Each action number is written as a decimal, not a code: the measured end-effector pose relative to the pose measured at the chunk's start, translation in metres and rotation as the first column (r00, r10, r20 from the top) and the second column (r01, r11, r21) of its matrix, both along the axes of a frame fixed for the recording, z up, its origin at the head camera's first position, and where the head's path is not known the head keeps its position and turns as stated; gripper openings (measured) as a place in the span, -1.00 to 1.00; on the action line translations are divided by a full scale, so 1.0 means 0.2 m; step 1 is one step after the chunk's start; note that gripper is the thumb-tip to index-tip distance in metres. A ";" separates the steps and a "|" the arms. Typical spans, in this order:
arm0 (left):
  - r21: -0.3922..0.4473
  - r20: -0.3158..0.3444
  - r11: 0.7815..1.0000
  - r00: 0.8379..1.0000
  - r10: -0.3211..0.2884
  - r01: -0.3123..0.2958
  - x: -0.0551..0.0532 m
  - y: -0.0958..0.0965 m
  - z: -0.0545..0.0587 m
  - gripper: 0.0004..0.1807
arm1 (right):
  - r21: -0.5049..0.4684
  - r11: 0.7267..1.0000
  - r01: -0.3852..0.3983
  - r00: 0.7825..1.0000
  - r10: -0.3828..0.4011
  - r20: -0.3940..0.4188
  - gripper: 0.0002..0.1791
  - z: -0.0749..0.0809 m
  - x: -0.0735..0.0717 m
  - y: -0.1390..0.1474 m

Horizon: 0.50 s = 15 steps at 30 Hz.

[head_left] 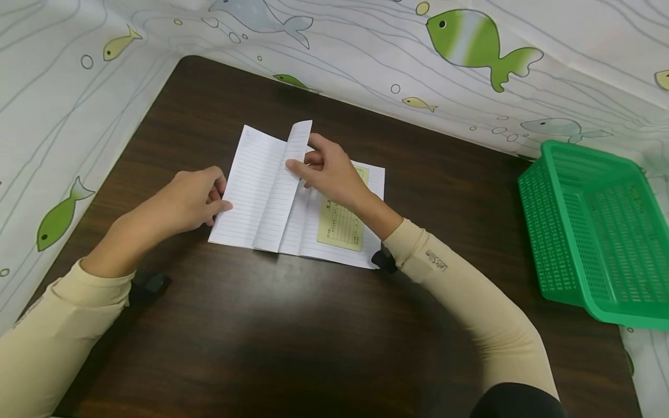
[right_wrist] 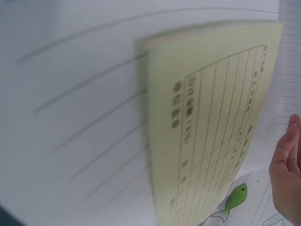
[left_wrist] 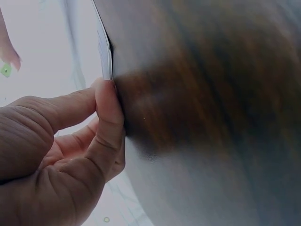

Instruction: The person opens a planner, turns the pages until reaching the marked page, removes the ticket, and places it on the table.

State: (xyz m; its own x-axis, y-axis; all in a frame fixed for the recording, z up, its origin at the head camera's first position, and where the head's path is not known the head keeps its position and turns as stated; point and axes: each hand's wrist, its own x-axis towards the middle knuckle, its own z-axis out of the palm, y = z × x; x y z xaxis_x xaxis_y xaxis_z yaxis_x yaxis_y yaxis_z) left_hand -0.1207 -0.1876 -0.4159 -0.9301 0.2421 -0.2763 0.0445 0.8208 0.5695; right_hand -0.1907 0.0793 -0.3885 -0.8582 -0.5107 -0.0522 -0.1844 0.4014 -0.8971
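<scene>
An open notebook point(head_left: 245, 180) with ruled white pages lies on the dark table. At its left edge my left hand point(head_left: 183, 200) grips the cover and pages between thumb and fingers; the left wrist view shows this thumb point(left_wrist: 75, 110) against the notebook's thin edge. Over the middle, my right hand point(head_left: 334, 171) pinches a lifted page point(head_left: 284, 191), which stands up and curls leftward. A pale yellow printed slip pad point(head_left: 342, 226) lies on the right-hand page, partly hidden by the right hand and wrist. Its ruled form point(right_wrist: 211, 127) fills much of the right wrist view.
A green plastic basket point(head_left: 564, 232) stands at the table's right side. Fish-patterned white sheeting point(head_left: 355, 52) rises behind and to the left of the wooden table point(head_left: 292, 337). Dark wrist-worn devices point(head_left: 384, 260) sit beneath both wrists.
</scene>
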 end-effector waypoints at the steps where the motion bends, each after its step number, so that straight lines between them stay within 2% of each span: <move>1: -0.001 0.002 1.000 1.000 0.002 -0.002 0.00 0.00 0.00 -0.64 | 0.012 1.000 -0.010 1.000 0.010 0.013 -0.70 0.00 0.00 -0.01; 5: -0.003 0.004 1.000 1.000 0.002 -0.002 0.00 0.00 0.00 -0.65 | 0.068 0.996 -0.063 0.997 0.059 0.058 -0.48 0.00 0.01 -0.07; 8: 0.001 -0.012 1.000 1.000 -0.012 0.012 0.00 -0.01 0.00 -0.71 | 0.158 0.979 -0.132 0.991 0.127 0.042 -0.40 0.00 0.03 -0.10; 10: 0.004 -0.021 1.000 0.999 -0.024 0.024 0.00 -0.01 -0.01 -0.77 | 0.242 0.952 -0.187 0.982 0.190 0.014 -0.40 0.00 0.04 -0.11; 12: 0.002 -0.028 1.000 0.999 -0.031 0.031 0.00 -0.01 0.00 -0.81 | 0.330 0.914 -0.234 0.966 0.256 -0.023 -0.44 -0.01 0.05 -0.12; 15: -0.001 -0.026 1.000 0.999 -0.029 0.029 -0.01 -0.01 0.00 -0.81 | 0.413 0.867 -0.278 0.946 0.322 -0.039 -0.46 -0.01 0.06 -0.14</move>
State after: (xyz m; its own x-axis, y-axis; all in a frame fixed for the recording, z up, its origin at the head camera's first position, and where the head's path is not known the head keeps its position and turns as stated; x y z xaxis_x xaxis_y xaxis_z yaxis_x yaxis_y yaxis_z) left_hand -0.1218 -0.1892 -0.4165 -0.9295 0.2693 -0.2519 0.0835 0.8190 0.5677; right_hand -0.1788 0.0522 -0.3899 -0.6783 -0.6996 -0.2246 -0.4361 0.6293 -0.6432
